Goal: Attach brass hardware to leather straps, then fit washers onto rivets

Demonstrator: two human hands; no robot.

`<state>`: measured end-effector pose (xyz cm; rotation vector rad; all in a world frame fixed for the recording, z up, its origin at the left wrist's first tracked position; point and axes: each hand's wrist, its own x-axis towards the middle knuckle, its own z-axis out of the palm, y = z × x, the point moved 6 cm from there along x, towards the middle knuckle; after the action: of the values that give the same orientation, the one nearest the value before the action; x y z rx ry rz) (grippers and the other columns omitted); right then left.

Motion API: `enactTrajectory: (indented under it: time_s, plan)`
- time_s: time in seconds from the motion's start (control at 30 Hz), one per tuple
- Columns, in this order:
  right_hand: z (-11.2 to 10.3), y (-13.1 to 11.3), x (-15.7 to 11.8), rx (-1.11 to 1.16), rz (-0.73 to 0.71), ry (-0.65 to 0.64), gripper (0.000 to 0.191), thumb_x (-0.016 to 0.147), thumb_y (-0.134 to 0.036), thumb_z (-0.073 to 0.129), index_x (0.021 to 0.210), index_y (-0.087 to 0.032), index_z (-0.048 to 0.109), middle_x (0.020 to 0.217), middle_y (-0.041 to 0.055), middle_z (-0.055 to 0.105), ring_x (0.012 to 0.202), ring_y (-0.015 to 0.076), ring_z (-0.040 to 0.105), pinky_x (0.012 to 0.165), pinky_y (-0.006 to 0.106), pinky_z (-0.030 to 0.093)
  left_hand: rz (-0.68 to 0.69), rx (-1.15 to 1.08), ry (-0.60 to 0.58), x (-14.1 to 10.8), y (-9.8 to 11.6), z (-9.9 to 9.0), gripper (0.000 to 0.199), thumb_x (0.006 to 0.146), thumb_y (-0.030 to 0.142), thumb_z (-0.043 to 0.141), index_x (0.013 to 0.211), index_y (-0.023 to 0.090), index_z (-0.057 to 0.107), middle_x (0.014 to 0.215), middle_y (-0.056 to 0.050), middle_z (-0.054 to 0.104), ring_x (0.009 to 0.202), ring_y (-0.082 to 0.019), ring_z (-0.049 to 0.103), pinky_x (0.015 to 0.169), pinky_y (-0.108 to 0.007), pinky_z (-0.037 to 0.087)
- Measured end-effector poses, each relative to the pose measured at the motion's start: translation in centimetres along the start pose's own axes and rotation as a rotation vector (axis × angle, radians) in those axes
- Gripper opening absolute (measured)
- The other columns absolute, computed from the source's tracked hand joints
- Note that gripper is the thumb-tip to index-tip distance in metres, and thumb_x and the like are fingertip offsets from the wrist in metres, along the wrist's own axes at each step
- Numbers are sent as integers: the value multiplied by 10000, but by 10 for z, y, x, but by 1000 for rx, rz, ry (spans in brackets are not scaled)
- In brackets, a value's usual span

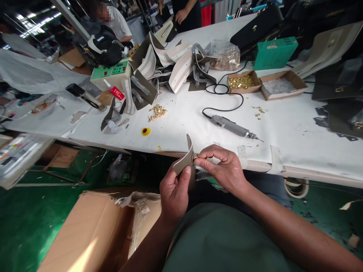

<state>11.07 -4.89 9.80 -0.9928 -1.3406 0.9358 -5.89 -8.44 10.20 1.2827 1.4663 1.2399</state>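
1. Head view: small metal piece (195,156) sits in a fingertip pinch against the face of a bent panel (183,161); likeliest trouble, by my judgement, is the piece slipping free, since so little of it is covered, and dropping to lap or floor
2. Second risk: panel twisting if the thumb hold slackens while the other hand presses; piece could then go in crooked or scuff the surface. Whether it is already fixed cannot be told
3. Left hand (176,187): closed round the panel's lower part, thumb flat on the near face, fingers mostly hidden behind
4. Right hand (224,168): thumb and forefinger nearly together, metal piece between them, other fingers curled
5. Panel held upright, slightly tilted, at the near edge of the white table (300,138), over the lap
6. Just beyond: yellow ring (145,132), loose heap of gold bits (157,112), grey power tool (231,126) lying with its thin tip to the right, black cord (224,110) looping behind it
7. Further out: open carton of gold bits (242,82), another carton with clear bits (279,86), green block (275,53), pile of pale panels (181,71), red bottle (117,93)
8. Far side: a co-worker's hand (181,16) near dark material
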Motion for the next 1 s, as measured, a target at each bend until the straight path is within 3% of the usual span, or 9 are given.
enactTrajectory:
  time_s: [0.23,0.57,0.7,0.77,0.87,1.0]
  plan:
    - [-3,-11,-2,-48,-66,-32,82,897,-309,720,869,-234,735,858,25,737,797,166,680,782,311,543,2,3,2,-1,8,4,340,893,424,699,1100,164,765,1046,-74,773,973,-232,700,902,-306,535]
    - [2,-5,-6,-110,-6,-20,167,926,-347,677,834,-222,738,840,22,744,776,173,694,743,284,537,39,102,-34,-9,5,7,319,937,413,632,1102,165,746,984,-65,771,901,-210,706,824,-267,560]
    - [6,-6,-7,-166,-44,30,202,957,-348,621,860,-247,766,851,34,756,792,194,712,744,293,568,147,28,-52,-11,-6,17,461,936,474,598,1285,184,683,1184,-125,741,1111,-286,690,920,-329,580]
    - [6,-9,-7,-213,-106,23,192,958,-345,607,937,-261,778,926,52,763,852,209,721,783,301,585,246,-9,-52,-10,-9,20,531,945,517,560,1361,196,637,1326,-144,675,1198,-308,654,917,-338,593]
    - [5,-16,-10,-294,-201,-19,226,930,-369,626,1077,-268,766,1050,83,755,963,244,717,857,339,599,364,-28,-23,-10,-8,18,514,989,525,456,1361,227,650,1409,-129,622,1283,-321,599,1029,-400,550]
    - [2,-20,-19,-265,-299,-9,567,773,-599,747,1216,-245,716,1140,124,729,1045,312,695,921,429,595,369,-22,22,-8,-11,10,425,1020,448,419,1310,293,688,1431,-82,607,1316,-296,572,1117,-411,481]
